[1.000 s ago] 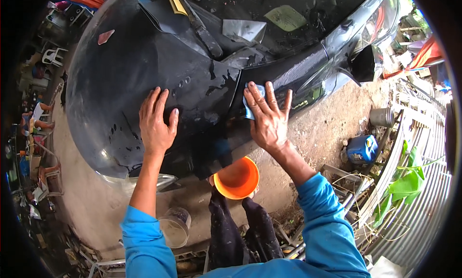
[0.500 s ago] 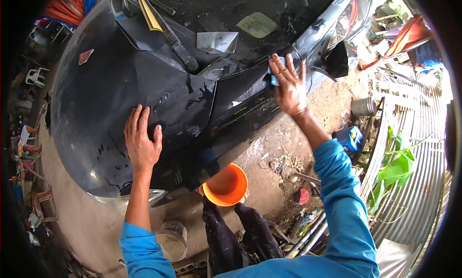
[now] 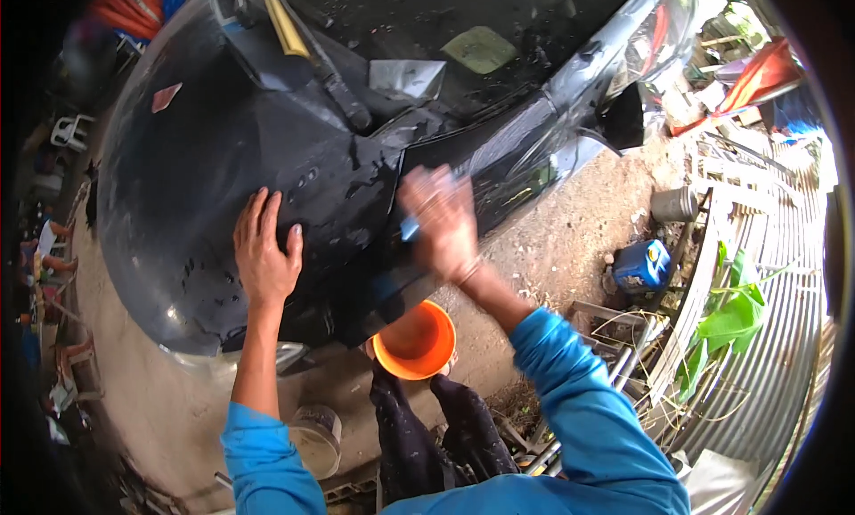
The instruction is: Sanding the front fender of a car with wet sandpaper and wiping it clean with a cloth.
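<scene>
A dark car hood [image 3: 191,185], wet in places, curves across the left half of the view. My left hand [image 3: 267,257] lies flat on it with the fingers stretched out. Over the fender [image 3: 508,150], beside the seam with the hood, my right hand [image 3: 439,221] is blurred by motion. Under its palm it holds a small light-blue pad [image 3: 410,228] against the dark surface; most of the pad is hidden. An orange bucket [image 3: 445,332] with murky liquid is at my feet, below the car's side.
A grey bucket [image 3: 317,435] stands on the dirt ground near my left forearm. To the right are a blue jug [image 3: 641,265], a metal pail [image 3: 674,203], wooden boards and corrugated sheets [image 3: 775,337]. A wiper arm [image 3: 334,92] and loose sheets lie by the windshield.
My right hand has slid with the blue pad from the fender near the windshield pillar, left and toward me, to the hood seam. My left hand stays nearly in place.
</scene>
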Available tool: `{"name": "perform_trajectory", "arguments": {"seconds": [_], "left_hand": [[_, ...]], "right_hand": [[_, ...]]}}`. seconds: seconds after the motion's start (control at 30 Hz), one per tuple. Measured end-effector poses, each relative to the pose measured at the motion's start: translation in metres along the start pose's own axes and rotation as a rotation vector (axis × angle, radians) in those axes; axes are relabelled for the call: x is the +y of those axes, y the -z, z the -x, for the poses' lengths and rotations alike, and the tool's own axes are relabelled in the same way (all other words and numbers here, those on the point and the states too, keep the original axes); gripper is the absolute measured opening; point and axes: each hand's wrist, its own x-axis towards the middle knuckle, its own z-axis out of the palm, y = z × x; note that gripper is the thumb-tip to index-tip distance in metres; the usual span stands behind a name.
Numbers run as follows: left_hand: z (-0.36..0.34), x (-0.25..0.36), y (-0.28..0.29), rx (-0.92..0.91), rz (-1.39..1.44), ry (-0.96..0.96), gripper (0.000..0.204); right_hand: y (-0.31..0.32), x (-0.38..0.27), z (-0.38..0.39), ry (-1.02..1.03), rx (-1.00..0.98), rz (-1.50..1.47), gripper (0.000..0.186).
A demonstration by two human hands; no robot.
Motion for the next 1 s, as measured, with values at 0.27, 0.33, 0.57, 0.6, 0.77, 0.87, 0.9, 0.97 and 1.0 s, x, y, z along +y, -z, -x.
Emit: {"name": "perform_trajectory", "arguments": {"seconds": [0.27, 0.33, 0.57, 0.6, 0.77, 0.87, 0.9, 0.97, 1.0], "left_hand": [[0.01, -0.014, 0.002, 0.037, 0.001, -0.006, 0.05], [0.003, -0.009, -0.002, 0.052, 0.011, -0.021, 0.049], [0.012, -0.017, 0.001, 0.036, 0.07, -0.03, 0.049], [0.008, -0.016, 0.002, 0.055, 0.043, -0.032, 0.049], [0.006, -0.011, -0.004, 0.072, -0.02, -0.045, 0.048], [0.015, -0.019, -0.005, 0.045, 0.011, -0.027, 0.047], [0.014, -0.018, -0.006, 0.046, 0.017, -0.03, 0.048], [0.017, -0.02, 0.0, 0.049, 0.017, -0.034, 0.048], [0.014, -0.022, 0.0, 0.063, 0.014, -0.037, 0.049]], "right_hand": [[0.025, 0.022, -0.008, 0.019, 0.011, -0.075, 0.063], [-0.006, 0.005, 0.019, -0.14, 0.173, -0.132, 0.061], [-0.016, -0.028, 0.057, 0.193, -0.041, -0.128, 0.061], [-0.007, 0.006, 0.043, 0.138, 0.061, -0.075, 0.063], [-0.045, -0.084, 0.063, -0.006, 0.054, -0.279, 0.065], [-0.044, -0.148, 0.064, 0.216, -0.264, -0.322, 0.06], [-0.052, -0.123, 0.065, 0.291, -0.113, -0.206, 0.06], [-0.037, -0.058, 0.063, 0.213, -0.102, -0.194, 0.061], [-0.024, -0.029, 0.056, 0.069, -0.23, -0.294, 0.062]]}}
